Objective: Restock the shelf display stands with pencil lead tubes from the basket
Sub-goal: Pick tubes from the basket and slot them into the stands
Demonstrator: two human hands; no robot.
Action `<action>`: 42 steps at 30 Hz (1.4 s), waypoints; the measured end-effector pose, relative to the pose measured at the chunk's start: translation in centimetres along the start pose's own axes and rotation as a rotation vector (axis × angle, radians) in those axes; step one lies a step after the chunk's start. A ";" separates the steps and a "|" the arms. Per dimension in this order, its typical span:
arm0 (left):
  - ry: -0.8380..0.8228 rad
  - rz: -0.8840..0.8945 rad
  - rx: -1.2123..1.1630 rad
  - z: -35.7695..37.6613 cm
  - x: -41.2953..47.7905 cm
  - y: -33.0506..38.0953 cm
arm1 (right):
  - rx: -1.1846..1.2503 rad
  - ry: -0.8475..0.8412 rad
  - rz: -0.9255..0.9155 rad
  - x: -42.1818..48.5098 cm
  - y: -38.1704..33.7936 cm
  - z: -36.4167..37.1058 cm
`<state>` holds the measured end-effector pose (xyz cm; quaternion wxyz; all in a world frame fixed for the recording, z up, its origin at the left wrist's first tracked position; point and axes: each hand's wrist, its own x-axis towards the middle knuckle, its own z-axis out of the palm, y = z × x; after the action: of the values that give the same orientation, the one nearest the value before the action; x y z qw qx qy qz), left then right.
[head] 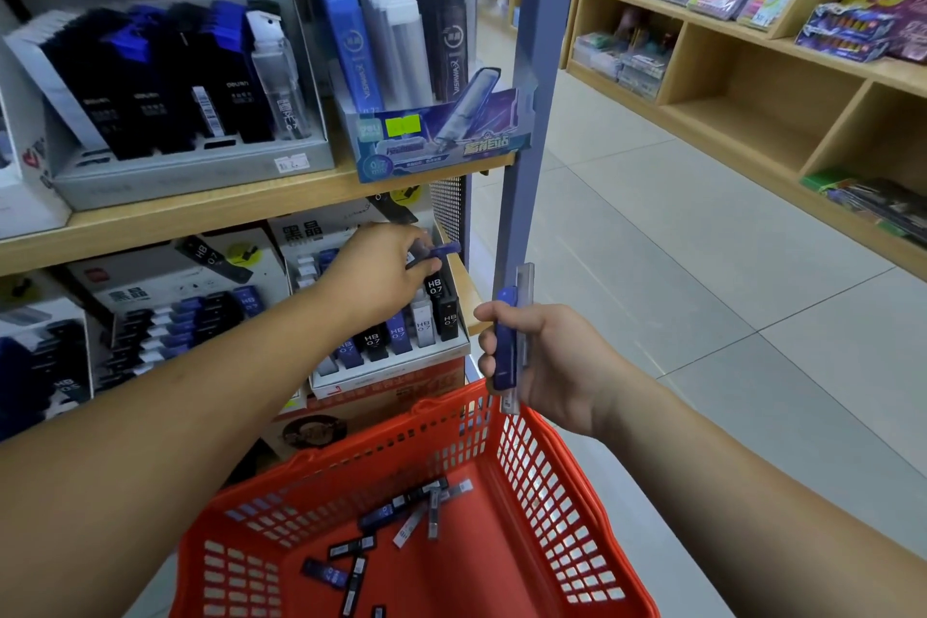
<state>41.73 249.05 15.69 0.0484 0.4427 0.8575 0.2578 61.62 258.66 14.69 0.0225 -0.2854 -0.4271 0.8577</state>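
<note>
Our left grip (383, 269) pinches a blue tube (445, 249) just over the stand (391, 371), 12 o'clock from the basket (552, 492). Our right grip (547, 361) holds two spares (504, 341) at the stand's 3 o'clock. We'd line it up with the blue row (399, 334) and slide it in upright, gently.

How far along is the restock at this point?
Done: the lower display stand already holds rows of HB tubes. In hand: the left hand pinches a blue tube above that stand, and the right hand grips two more tubes, one blue and one clear. Left: several loose tubes lie in the red basket.
</note>
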 end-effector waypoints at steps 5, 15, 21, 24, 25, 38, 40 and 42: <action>-0.011 0.004 0.003 0.0 0.1 -0.1 | 0.126 -0.065 0.007 0.1 -0.3 -0.5; -0.202 0.014 0.106 -1.5 0.7 1.9 | 0.000 -0.019 -0.009 -0.1 -0.4 -0.2; -0.279 0.085 0.188 -1.3 0.4 2.5 | -0.023 -0.046 -0.012 -0.5 -0.3 0.1; -0.202 0.009 0.028 -1.6 0.0 2.1 | 0.061 -0.074 0.003 -0.6 -0.7 -0.1; -0.133 -0.007 -0.056 -1.6 -0.3 2.3 | 0.077 -0.081 0.011 -0.6 -0.8 -0.1; -0.237 -0.227 -0.699 -2.7 -5.7 4.0 | -0.562 -0.323 0.018 -1.5 -0.2 2.3; -0.249 -0.232 -0.750 -2.7 -6.0 3.2 | -0.585 -0.362 0.034 -1.5 0.0 1.9; -0.225 -0.289 -0.805 -2.8 -6.0 2.0 | -0.585 -0.335 0.095 -1.6 -0.1 1.3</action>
<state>45.96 244.21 18.26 0.3456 0.2894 0.7312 0.5121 62.28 257.31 16.13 -0.1707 -0.1543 -0.6390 0.7340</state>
